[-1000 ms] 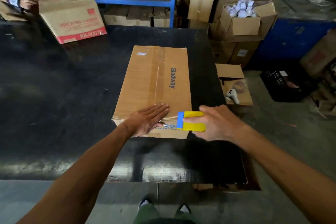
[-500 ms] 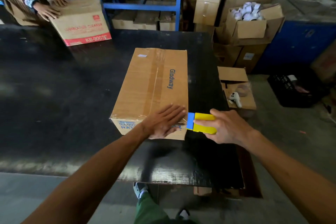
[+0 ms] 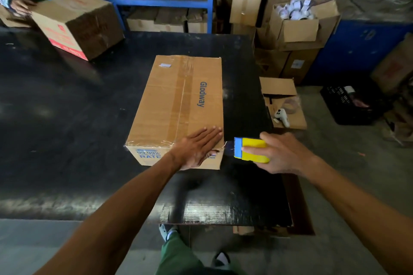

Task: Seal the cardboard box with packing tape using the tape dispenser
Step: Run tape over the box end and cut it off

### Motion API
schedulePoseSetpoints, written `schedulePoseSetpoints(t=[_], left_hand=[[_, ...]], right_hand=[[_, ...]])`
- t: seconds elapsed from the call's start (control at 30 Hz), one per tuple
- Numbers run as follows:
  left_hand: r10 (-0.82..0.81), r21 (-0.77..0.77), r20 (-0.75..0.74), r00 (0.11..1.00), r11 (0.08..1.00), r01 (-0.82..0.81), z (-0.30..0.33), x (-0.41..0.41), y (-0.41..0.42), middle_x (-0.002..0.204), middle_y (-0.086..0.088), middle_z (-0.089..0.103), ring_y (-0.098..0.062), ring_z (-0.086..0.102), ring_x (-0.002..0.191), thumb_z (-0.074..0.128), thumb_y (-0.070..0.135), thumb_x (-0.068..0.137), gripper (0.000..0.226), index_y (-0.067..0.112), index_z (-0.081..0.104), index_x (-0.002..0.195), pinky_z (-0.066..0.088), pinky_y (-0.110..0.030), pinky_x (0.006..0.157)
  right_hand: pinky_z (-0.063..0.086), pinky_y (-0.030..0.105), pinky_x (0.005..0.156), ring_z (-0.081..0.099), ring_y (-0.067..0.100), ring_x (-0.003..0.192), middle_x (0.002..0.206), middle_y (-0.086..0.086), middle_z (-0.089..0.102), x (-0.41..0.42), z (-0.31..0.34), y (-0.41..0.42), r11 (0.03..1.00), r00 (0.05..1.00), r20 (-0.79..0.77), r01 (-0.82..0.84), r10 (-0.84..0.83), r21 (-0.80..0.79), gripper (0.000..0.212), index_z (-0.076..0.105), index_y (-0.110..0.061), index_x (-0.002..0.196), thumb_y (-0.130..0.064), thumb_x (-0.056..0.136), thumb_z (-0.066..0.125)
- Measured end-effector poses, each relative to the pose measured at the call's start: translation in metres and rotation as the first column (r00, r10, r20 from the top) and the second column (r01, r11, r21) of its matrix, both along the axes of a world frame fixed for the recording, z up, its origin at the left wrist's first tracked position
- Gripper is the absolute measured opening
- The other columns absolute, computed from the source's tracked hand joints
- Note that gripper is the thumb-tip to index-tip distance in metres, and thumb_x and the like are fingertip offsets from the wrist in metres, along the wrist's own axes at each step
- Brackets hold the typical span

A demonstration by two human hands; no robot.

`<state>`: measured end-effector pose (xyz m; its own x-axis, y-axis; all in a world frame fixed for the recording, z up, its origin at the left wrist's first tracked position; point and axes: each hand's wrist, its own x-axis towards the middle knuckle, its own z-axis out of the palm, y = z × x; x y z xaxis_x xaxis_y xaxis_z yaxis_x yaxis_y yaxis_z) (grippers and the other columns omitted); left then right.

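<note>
Cardboard box [image 3: 178, 105]: lies flat on the black table [image 3: 67, 118]; stiff, probably light, tape along its seam.
Left hand [image 3: 199, 147]: flat, fingers straight, presses the box's near right corner.
Tape dispenser [image 3: 251, 149]: just right of the box; rigid, serrated blue edge, so take the yellow body.
Right hand [image 3: 283, 154]: grips the dispenser.
</note>
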<state>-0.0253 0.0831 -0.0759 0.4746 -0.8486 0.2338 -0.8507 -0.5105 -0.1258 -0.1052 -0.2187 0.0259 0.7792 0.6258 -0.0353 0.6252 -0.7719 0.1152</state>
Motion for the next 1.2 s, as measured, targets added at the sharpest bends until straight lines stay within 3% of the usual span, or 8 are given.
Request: schedulePoseSetpoints(t=[0.27, 0.43, 0.57, 0.7, 0.8, 1.03, 1.13, 1.2], left_hand=[[0.004, -0.057, 0.024, 1.000, 0.998, -0.002, -0.003, -0.003, -0.004, 0.157, -0.016, 0.038, -0.027, 0.034, 0.147, 0.035, 0.039, 0.107, 0.058, 0.001, 0.038, 0.150, 0.034, -0.043, 0.118], [0.163, -0.090, -0.029, 0.986, 0.982, -0.165, 0.004, -0.013, -0.022, 0.149, -0.012, 0.050, -0.027, 0.045, 0.139, 0.042, 0.051, 0.100, 0.065, 0.008, 0.045, 0.148, 0.033, -0.046, 0.117], [0.518, -0.117, -0.248, 0.819, 0.823, -0.556, 0.017, -0.029, -0.077, 0.139, -0.015, 0.052, -0.034, 0.050, 0.126, 0.050, 0.049, 0.089, 0.075, 0.004, 0.041, 0.148, 0.034, -0.052, 0.112], [0.755, 0.069, -0.384, 0.531, 0.597, -0.799, 0.029, -0.026, -0.091, 0.160, -0.036, -0.003, -0.053, -0.005, 0.148, 0.049, 0.047, 0.076, 0.106, -0.008, 0.003, 0.153, -0.006, -0.062, 0.120], [0.781, 0.144, -0.424, 0.458, 0.557, -0.818, 0.033, -0.020, -0.094, 0.157, -0.037, -0.018, -0.050, -0.020, 0.147, 0.043, 0.060, 0.087, 0.108, -0.008, -0.009, 0.152, -0.009, -0.063, 0.118], [0.713, 0.227, -0.387, 0.584, 0.688, -0.690, 0.034, -0.030, -0.065, 0.158, -0.037, -0.014, -0.052, -0.015, 0.147, 0.037, 0.051, 0.096, 0.094, -0.009, -0.006, 0.153, -0.005, -0.058, 0.121], [0.588, 0.235, -0.392, 0.707, 0.807, -0.541, 0.040, -0.032, -0.012, 0.162, -0.027, -0.016, -0.042, -0.017, 0.150, 0.042, 0.058, 0.096, 0.098, -0.003, -0.007, 0.156, -0.011, -0.049, 0.123], [0.517, 0.196, -0.471, 0.715, 0.851, -0.486, 0.046, -0.026, 0.023, 0.166, -0.014, -0.013, -0.031, -0.015, 0.152, 0.051, 0.066, 0.090, 0.106, 0.007, -0.004, 0.159, -0.015, -0.044, 0.121]], right_hand=[[0.043, 0.032, 0.043, 0.059, 0.029, 0.057, 0.087, 0.017, 0.060, -0.014, -0.047, 0.054, 0.979, 0.994, -0.011, 0.104, -0.107, -0.173, 0.052, 0.070, -0.025, 0.111, -0.038, 0.062, 0.081], [0.050, 0.037, 0.043, 0.062, 0.032, 0.059, 0.088, 0.019, 0.061, -0.011, -0.050, 0.054, 0.977, 0.982, -0.037, 0.182, -0.187, -0.106, 0.054, 0.071, -0.027, 0.112, -0.039, 0.060, 0.082], [0.048, 0.036, 0.044, 0.062, 0.032, 0.056, 0.082, 0.013, 0.058, 0.002, -0.030, 0.040, 0.944, 0.947, -0.015, 0.318, -0.321, -0.088, 0.057, 0.071, -0.035, 0.111, -0.043, 0.055, 0.083], [0.041, 0.033, 0.061, 0.065, 0.030, 0.082, 0.101, 0.009, 0.055, 0.008, -0.007, 0.029, 0.898, 0.898, -0.038, 0.435, -0.438, -0.060, 0.056, 0.052, -0.045, 0.134, -0.052, 0.080, 0.064], [0.045, 0.035, 0.072, 0.062, 0.029, 0.097, 0.110, 0.008, 0.055, 0.013, 0.000, 0.023, 0.818, 0.829, -0.073, 0.559, -0.554, 0.134, 0.057, 0.045, -0.048, 0.140, -0.056, 0.086, 0.059], [0.050, 0.037, 0.067, 0.058, 0.022, 0.076, 0.077, 0.002, 0.059, 0.033, 0.010, 0.030, 0.569, 0.758, -0.223, 0.620, -0.614, 0.541, 0.057, 0.058, -0.045, 0.131, -0.063, 0.077, 0.064], [0.049, 0.034, 0.075, 0.062, 0.017, 0.084, 0.088, -0.003, 0.068, 0.043, 0.016, 0.042, 0.395, 0.718, -0.380, 0.659, -0.583, 0.639, 0.052, 0.062, -0.048, 0.124, -0.058, 0.074, 0.072], [0.053, 0.037, 0.085, 0.063, 0.013, 0.093, 0.101, -0.012, 0.071, 0.050, 0.020, 0.053, 0.288, 0.688, -0.488, 0.693, -0.537, 0.660, 0.056, 0.061, -0.054, 0.120, -0.064, 0.066, 0.071]])
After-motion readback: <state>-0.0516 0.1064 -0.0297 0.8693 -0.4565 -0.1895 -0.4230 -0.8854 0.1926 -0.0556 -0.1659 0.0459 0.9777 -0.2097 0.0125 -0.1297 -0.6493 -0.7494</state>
